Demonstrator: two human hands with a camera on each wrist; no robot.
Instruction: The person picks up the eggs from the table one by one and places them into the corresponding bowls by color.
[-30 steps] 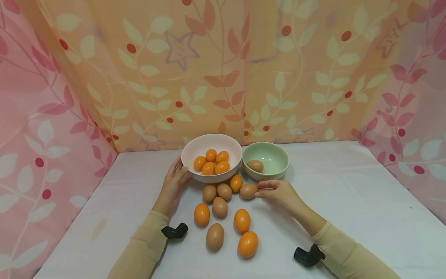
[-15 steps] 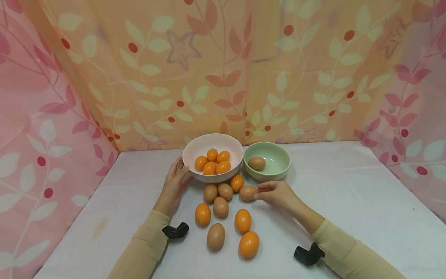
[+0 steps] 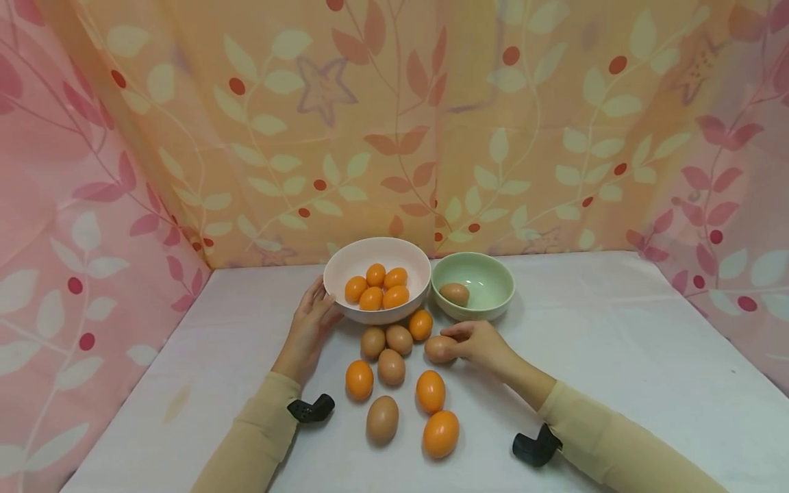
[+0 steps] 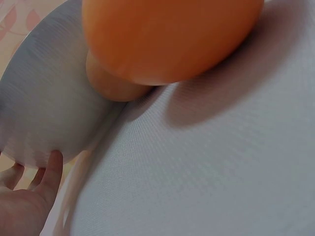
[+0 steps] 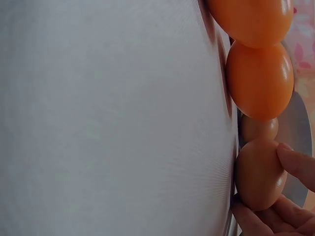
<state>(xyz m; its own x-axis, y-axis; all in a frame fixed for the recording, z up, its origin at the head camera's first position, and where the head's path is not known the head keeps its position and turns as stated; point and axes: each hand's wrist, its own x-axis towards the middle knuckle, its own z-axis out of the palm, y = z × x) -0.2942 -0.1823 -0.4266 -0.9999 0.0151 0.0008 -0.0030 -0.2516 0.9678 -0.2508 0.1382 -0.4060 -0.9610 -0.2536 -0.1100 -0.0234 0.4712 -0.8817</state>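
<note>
My left hand rests on the left outside wall of the pale pink bowl, its fingertips touching the bowl in the left wrist view. Several orange eggs lie inside. Just in front of the green bowl, which holds one brown egg, my right hand grips another brown egg on the table. The right wrist view shows the thumb on one side of this egg and fingers on the other.
Brown eggs cluster before the pink bowl, beside an orange egg. More orange eggs and a brown egg lie nearer on the white tablecloth. Patterned cloth rises behind and at both sides.
My right hand has shifted slightly left and toward me, its fingers now further over the brown egg, which has moved slightly nearer. The left hand stays on the pink bowl.
</note>
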